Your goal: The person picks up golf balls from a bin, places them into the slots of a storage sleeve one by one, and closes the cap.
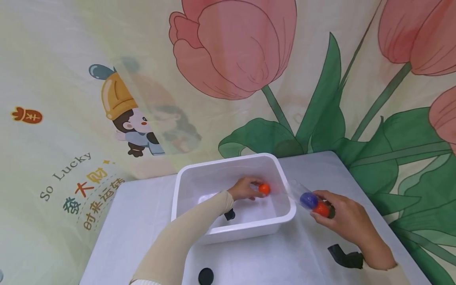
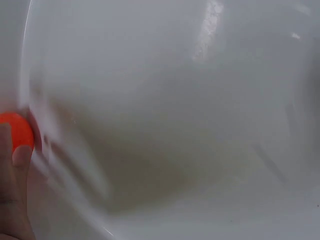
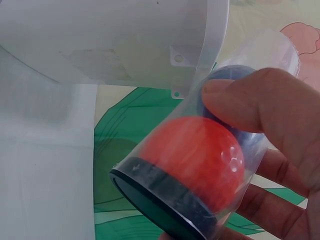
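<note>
My right hand [image 1: 343,217] grips a clear plastic tube [image 1: 295,190] beside the bin's right wall, thumb across it in the right wrist view. Inside the tube, a blue ball [image 1: 308,200] and a red ball [image 3: 192,155] sit one behind the other. A black cap [image 3: 165,192] closes the tube's lower end; its other end slants up toward the bin. Inside the white bin [image 1: 246,226], my left hand [image 1: 246,189] pinches an orange ball [image 1: 264,189] near the right wall. Fingertips show on that orange ball [image 2: 19,131] in the left wrist view.
A round black cap [image 1: 206,276] lies on the white-covered table [image 1: 256,261] in front of the bin. Behind the table hangs a printed cloth [image 1: 235,47] with tulips and lettering. The bin's raised rim [image 1: 288,213] stands between the two hands.
</note>
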{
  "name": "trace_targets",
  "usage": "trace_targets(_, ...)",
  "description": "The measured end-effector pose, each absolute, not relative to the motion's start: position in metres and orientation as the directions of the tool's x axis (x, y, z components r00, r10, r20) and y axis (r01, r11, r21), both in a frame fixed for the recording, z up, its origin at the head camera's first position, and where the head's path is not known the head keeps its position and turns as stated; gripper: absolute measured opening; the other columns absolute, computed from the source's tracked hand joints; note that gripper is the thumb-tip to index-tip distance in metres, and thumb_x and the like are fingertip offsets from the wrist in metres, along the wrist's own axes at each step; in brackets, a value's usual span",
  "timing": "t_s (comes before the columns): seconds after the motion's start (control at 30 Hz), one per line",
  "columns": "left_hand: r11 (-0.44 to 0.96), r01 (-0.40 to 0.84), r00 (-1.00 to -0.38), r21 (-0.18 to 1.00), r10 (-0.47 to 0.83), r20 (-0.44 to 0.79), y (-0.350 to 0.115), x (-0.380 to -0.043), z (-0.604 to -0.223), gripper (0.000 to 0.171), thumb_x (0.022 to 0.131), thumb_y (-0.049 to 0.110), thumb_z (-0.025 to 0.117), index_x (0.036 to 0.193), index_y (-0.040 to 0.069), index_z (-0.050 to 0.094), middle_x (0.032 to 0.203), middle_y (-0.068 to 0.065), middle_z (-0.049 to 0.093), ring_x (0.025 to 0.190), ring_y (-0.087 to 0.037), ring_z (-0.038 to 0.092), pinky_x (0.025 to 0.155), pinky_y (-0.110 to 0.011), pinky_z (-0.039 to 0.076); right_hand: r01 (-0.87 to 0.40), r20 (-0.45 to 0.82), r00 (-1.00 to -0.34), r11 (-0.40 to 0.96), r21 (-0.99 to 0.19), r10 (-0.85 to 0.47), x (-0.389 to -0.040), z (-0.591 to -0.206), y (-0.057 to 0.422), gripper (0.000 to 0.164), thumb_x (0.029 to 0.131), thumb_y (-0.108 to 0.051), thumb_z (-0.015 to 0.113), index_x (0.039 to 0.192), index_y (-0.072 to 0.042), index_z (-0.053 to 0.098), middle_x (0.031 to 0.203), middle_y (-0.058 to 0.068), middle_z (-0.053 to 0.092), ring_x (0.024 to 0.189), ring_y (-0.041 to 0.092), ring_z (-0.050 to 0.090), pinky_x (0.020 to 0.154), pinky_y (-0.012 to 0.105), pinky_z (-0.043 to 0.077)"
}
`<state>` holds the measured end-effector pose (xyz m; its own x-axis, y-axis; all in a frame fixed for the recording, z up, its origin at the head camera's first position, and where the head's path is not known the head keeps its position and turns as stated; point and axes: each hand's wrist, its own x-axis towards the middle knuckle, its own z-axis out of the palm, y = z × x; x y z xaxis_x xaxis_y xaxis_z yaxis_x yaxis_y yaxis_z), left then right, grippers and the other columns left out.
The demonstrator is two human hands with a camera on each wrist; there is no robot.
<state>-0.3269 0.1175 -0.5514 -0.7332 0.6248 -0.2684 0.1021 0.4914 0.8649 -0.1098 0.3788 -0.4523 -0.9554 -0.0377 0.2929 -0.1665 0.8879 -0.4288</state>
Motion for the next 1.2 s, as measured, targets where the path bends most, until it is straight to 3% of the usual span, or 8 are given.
trace_targets(0.37,0.508,0.2,-0.721,0.838,0.655,-0.225,0.127,-0.325,-0.553,0.041,0.089,0.004,0.088,0.129,0.003,0.077,0.12,-0.007,0.074,0.102,-0.018,0.065,0.066,-0.031,0.065,-0.142,0.259,-0.965,0.887,-0.44,-0.025,-0.111,-0.451,0.378,0.06,0.074,-0.02,0.101,0.122,0.002,0.073,0.106,0.024,0.077,0.082,0.03,0.072,0.068,0.052,0.067)
trace_targets(0.6,0.556,0.222,-0.689,0.801,0.671,-0.275,0.132,-0.324,-0.562,0.032,0.09,0.008,0.089,0.12,0.007,0.078,0.112,-0.003,0.068,0.097,-0.017,0.061,0.066,-0.03,0.065,-0.143,0.264,-0.964,0.886,-0.442,-0.023,-0.109,-0.452,0.379,0.059,0.074,-0.019,0.101,0.121,0.001,0.074,0.105,0.022,0.078,0.081,0.029,0.072,0.067,0.051,0.067)
trace_targets(0.9,0.561,0.208,-0.653,0.801,0.689,-0.313,0.134,-0.322,-0.567,0.029,0.092,0.009,0.086,0.118,0.006,0.074,0.113,-0.003,0.069,0.091,-0.014,0.063,0.066,-0.03,0.064,-0.138,0.257,-0.966,0.882,-0.45,-0.02,-0.108,-0.453,0.379,0.059,0.074,-0.019,0.101,0.122,0.001,0.073,0.107,0.023,0.078,0.084,0.032,0.073,0.071,0.054,0.066)
trace_targets(1.2,0.572,0.216,-0.635,0.791,0.698,-0.331,0.133,-0.318,-0.553,0.028,0.095,0.002,0.079,0.122,-0.001,0.071,0.116,-0.01,0.07,0.087,-0.015,0.064,0.069,-0.03,0.065,-0.134,0.255,-0.967,0.882,-0.453,-0.015,-0.108,-0.454,0.381,0.06,0.074,-0.019,0.102,0.123,0.001,0.073,0.108,0.024,0.077,0.085,0.033,0.073,0.071,0.055,0.066)
